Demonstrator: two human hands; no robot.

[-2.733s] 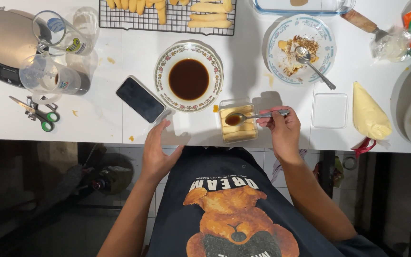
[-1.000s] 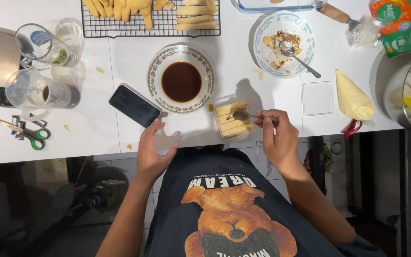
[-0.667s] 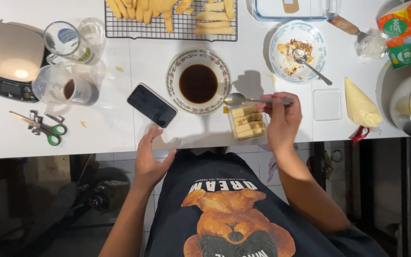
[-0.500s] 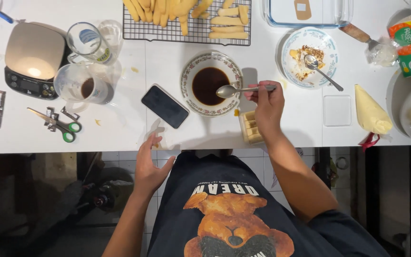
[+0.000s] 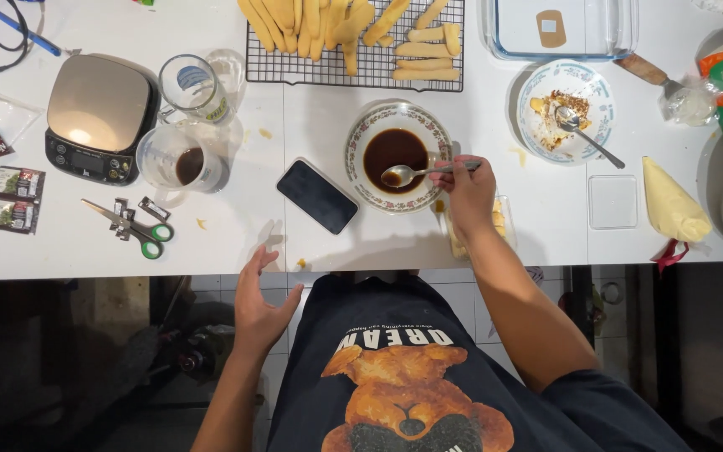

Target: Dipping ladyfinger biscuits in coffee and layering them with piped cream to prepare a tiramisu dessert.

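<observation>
My right hand (image 5: 468, 191) holds a metal spoon (image 5: 412, 173) by its handle. The spoon's bowl dips into the dark brown liquid in a floral-rimmed bowl (image 5: 360, 136). Under my right hand stands a small clear container (image 5: 500, 224) with pale biscuit pieces inside, mostly hidden by the hand and wrist. My left hand (image 5: 259, 305) hangs open at the table's front edge, holding nothing. A black phone (image 5: 316, 196) lies just left of the bowl.
A wire rack (image 5: 353, 71) of finger biscuits sits at the back. Kitchen scale (image 5: 98, 117), two glass cups (image 5: 186, 125) and green scissors (image 5: 137, 231) are at left. A plate with a spoon (image 5: 564, 109), glass dish (image 5: 558, 29), square lid (image 5: 612, 201) and piping bag (image 5: 671, 208) are at right.
My right hand has carried the spoon from the small container up and left to the bowl of dark liquid. My left hand has dropped off the table edge.
</observation>
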